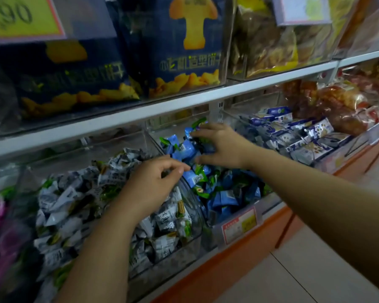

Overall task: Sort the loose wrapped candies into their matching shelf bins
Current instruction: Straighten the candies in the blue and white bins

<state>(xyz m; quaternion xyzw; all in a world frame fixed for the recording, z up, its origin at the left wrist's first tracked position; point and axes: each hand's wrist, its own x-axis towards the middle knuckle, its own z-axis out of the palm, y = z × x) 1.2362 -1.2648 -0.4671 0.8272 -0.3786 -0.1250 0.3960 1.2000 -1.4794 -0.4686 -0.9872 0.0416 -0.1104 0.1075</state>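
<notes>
While the left hand hangs over the near bin of grey-white candies, its thumb and forefinger curl toward each other above the clear wall between two bins. Whether they pinch something small I cannot tell. Just beyond these fingertips, on the far side of that wall, lies one blue candy with a barcode. Its long axis runs slantwise, away from the left hand and toward the right forearm. The left hand is clearly the nearer one to it, so I judge that a short reach forward over the wall is enough.

Further in, the right hand is spread wide like a claw over the pile of blue candies. Its fingertips touch the wrappers at the back and the thumb is held well apart; it does not seem to enclose any piece yet. Some green wrappers are mixed into this pile. To the right of the right hand is a bin of blue-white packets. Above both hands the shelf rail hangs low and limits the room for lifting, with dark biscuit bags behind it.
</notes>
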